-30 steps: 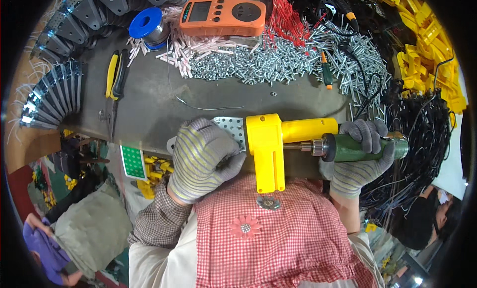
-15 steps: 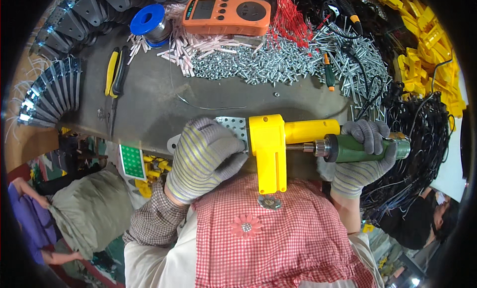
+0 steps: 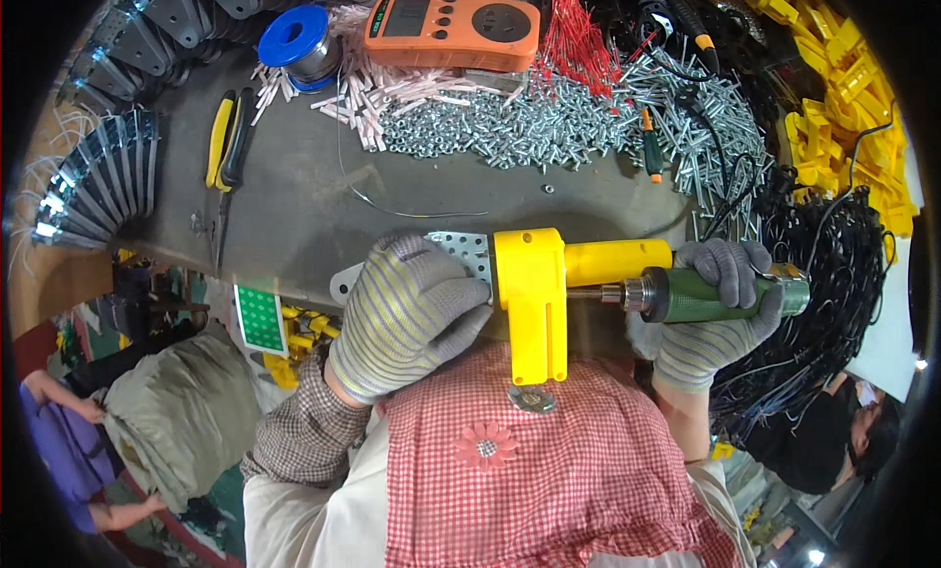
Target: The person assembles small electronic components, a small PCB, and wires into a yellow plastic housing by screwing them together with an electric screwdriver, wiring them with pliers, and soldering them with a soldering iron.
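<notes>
My gloved left hand [image 3: 407, 313] is closed around a perforated metal plate [image 3: 461, 245] with a rounded grey end, pressed against the left side of a yellow plastic housing [image 3: 529, 294]. The housing has a yellow handle stub pointing right and a slotted leg hanging down over my apron. In my gloved right hand [image 3: 730, 303] is a green power screwdriver [image 3: 691, 294], lying level. Its bit points left and reaches the right side of the housing, below the handle stub. My left fingertips are curled at the plate, and what lies under them is hidden.
Behind my hands lie piled screws and nuts [image 3: 510, 127], an orange meter [image 3: 451, 29], a blue solder spool [image 3: 299, 44], yellow-and-black pliers [image 3: 230, 142] and a small screwdriver [image 3: 652, 147]. Black cables [image 3: 814, 284] and yellow parts [image 3: 833, 98] heap at the right. Other people sit on both sides.
Both hands, the housing and the green screwdriver keep almost the same place. The whole view has shifted very slightly.
</notes>
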### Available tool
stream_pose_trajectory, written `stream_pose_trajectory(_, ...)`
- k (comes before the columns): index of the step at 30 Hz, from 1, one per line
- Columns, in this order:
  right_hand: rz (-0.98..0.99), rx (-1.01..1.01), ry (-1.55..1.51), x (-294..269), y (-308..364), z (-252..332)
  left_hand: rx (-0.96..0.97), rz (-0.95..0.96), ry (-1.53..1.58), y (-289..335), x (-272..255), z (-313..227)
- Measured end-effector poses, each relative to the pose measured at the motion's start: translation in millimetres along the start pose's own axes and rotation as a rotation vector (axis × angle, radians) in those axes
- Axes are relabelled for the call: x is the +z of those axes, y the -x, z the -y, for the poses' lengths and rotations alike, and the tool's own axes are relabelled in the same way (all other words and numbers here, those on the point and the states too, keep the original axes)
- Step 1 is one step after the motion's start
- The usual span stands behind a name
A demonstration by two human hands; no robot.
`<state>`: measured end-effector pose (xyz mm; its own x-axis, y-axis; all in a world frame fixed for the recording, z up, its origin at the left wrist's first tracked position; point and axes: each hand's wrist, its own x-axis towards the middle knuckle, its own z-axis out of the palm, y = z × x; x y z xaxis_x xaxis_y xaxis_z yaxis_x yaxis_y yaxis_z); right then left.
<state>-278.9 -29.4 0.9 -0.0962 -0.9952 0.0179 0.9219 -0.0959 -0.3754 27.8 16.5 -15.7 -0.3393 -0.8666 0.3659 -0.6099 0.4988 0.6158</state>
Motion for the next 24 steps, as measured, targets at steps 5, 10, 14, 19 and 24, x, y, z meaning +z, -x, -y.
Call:
stream_pose_trajectory(5,-0.014,-0.028,0.004,-6,-1,-2,0.104,0.012,-0.089,-5,2,-1)
stream_pose_trajectory(10,-0.031,-0.074,-0.041,-9,-3,-3,0.198,0.029,-0.082,-10,1,-1)
stream_pose_trajectory(14,-0.004,-0.104,-0.006,-11,-1,7,0.205,0.029,-0.046,-11,1,-1)
stream_pose_trajectory(19,0.026,-0.063,0.020,-4,-6,0,0.023,-0.049,-0.134,3,-1,-11)
stream_pose_trajectory(24,-0.029,-0.052,0.203,2,7,10,-0.001,0.186,-0.389,-19,-6,-14)
